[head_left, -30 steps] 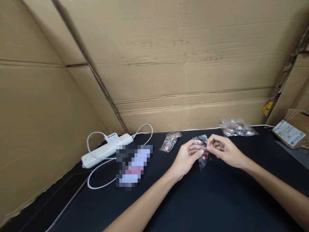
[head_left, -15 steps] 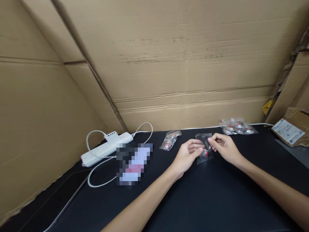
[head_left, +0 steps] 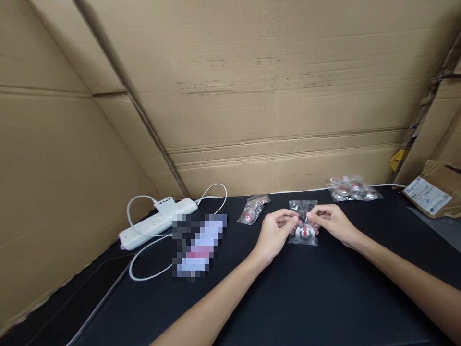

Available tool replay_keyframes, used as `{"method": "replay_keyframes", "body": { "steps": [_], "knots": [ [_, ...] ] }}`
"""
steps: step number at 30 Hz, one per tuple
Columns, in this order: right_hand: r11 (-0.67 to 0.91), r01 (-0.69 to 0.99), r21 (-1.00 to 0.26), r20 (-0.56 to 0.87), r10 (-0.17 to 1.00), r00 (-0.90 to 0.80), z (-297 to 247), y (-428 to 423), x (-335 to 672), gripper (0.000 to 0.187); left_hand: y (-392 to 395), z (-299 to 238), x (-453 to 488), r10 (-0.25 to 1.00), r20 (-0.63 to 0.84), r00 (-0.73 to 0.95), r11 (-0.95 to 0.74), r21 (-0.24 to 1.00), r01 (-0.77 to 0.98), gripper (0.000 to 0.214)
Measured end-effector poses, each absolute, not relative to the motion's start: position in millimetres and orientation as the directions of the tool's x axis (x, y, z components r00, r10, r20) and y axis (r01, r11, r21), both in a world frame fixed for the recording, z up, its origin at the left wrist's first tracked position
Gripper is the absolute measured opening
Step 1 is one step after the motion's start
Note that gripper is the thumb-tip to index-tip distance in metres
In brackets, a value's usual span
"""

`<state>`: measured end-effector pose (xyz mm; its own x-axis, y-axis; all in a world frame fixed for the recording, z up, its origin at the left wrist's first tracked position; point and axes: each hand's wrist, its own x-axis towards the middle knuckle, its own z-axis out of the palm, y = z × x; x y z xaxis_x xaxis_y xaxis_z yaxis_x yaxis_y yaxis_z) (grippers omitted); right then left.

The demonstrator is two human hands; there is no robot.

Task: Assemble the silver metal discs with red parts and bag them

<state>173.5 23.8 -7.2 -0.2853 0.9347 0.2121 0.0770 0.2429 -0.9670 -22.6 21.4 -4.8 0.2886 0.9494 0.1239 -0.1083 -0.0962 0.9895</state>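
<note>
Between my hands is a clear plastic bag [head_left: 300,207] with a round silvery metal disc [head_left: 303,235] inside, marked by a red strip at its middle. My left hand [head_left: 276,232] pinches the bag's left side between thumb and fingers. On the right side, my right hand [head_left: 329,220] grips the bag in the same way, thumb near the top of the disc. Some fingertips are hidden behind the plastic. To the left lies another bagged disc [head_left: 248,215], and several more bagged discs [head_left: 355,189] are heaped at the back right.
A white power strip [head_left: 158,223] with white cables lies on the left of the black table [head_left: 288,298]. Near it is a pixelated patch [head_left: 203,245]. A labelled brown package [head_left: 432,192] is at the far right. Cardboard walls [head_left: 270,96] stand behind and left.
The bag between my hands has turned or straightened, so the disc's silvery face and red strip now show fully. My right hand has moved slightly down and toward the left.
</note>
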Motion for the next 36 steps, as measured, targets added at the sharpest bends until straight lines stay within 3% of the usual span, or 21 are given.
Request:
{"method": "replay_keyframes", "body": {
  "steps": [6, 14, 23, 29, 36],
  "knots": [
    [0.257, 0.047, -0.965, 0.244, 0.951, -0.190, -10, 25, 174, 0.031, 23, 0, -25, 0.945, 0.099, 0.311, -0.069, 0.992, -0.106, 0.034],
    [0.273, -0.015, -0.962, 0.272, 0.950, -0.152, -5, 23, 170, 0.028, 26, 0, -28, 0.930, 0.198, 0.308, -0.189, 0.980, -0.057, 0.028],
    [0.228, -0.082, -0.970, 0.237, 0.964, -0.124, 1, 21, 172, 0.027, 25, 18, -33, 0.885, 0.210, 0.416, -0.162, 0.976, -0.148, 0.028],
    [0.381, -0.012, -0.925, 0.373, 0.899, -0.228, 8, 16, 170, 0.016, 29, 15, -37, 0.868, 0.257, 0.425, -0.216, 0.966, -0.141, 0.020],
    [0.512, 0.032, -0.858, 0.479, 0.822, -0.307, 3, 16, 171, 0.022, 32, 9, -38, 0.896, 0.222, 0.385, -0.201, 0.975, -0.093, 0.019]
  ]
}}
